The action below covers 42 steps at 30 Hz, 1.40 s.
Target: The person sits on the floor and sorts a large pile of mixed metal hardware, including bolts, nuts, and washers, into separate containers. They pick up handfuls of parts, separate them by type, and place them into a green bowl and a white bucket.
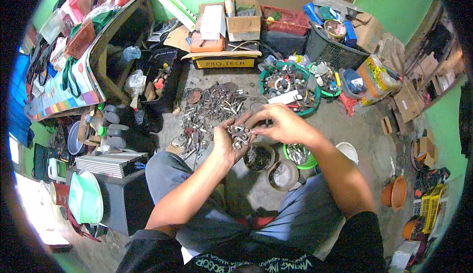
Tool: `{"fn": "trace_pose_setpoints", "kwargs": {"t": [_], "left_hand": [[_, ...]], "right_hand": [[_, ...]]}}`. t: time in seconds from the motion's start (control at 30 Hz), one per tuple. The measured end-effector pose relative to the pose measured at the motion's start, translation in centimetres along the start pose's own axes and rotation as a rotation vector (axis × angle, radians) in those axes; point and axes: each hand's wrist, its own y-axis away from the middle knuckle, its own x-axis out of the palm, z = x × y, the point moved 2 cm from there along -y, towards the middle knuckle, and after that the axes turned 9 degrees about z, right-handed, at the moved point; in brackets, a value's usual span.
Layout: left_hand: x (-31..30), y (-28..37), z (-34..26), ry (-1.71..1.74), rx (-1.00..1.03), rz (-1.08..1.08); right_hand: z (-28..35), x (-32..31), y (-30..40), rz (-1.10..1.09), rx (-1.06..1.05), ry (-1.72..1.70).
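Observation:
My left hand [228,145] is cupped palm up and holds a heap of small metal fasteners [239,135], seemingly bolts and nuts. Over its fingertips is my right hand [275,123], thumb and fingers bent towards the heap; whether a piece is between them cannot be told. Beyond the hands, a large pile of mixed metal hardware [218,105] lies on the concrete floor. Below them stand a round container of dark small pieces [259,157], a round container with a few rings [283,175] and a bright green bowl of silvery pieces [314,163].
Past my right hand stand a green basket of mixed parts [318,101] and a smaller green basin [334,93]. A black toolbox [225,63] holds cardboard boxes at the back. On the left are a black crate [168,101] and a grey cabinet [127,199]; an orange bowl [399,193] is at right.

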Motion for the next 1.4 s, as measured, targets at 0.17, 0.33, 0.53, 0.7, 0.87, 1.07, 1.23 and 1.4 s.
{"fn": "trace_pose_setpoints", "kwargs": {"t": [0.17,0.33,0.53,0.7,0.87,1.07,1.23,1.4], "left_hand": [[1.7,0.1,1.1,-0.231,0.092,-0.279],[-0.3,-0.1,0.2,-0.225,0.092,-0.263],[1.2,-0.1,1.1,-0.143,0.084,-0.292],[3.3,0.3,2.0,-0.171,0.100,-0.322],[2.6,0.0,1.8,-0.119,0.056,-0.241],[2.4,-0.3,2.3,-0.127,0.075,-0.246],[1.1,-0.8,2.2,0.015,0.002,-0.106],[0.8,-0.6,2.8,0.048,0.021,-0.201]], "right_hand": [[-0.3,2.4,-0.1,0.038,0.027,0.190],[-0.9,3.2,-0.5,0.020,0.025,0.212],[-0.5,1.0,0.0,-0.056,0.050,0.080],[-0.1,-0.1,0.7,-0.259,-0.001,0.137],[0.1,-0.5,1.3,-0.320,-0.037,0.175],[0.6,-1.1,2.7,-0.296,0.014,0.098],[-0.3,-1.6,5.0,-0.165,0.075,0.179],[-3.5,0.2,8.1,-0.075,0.215,0.202]]}}
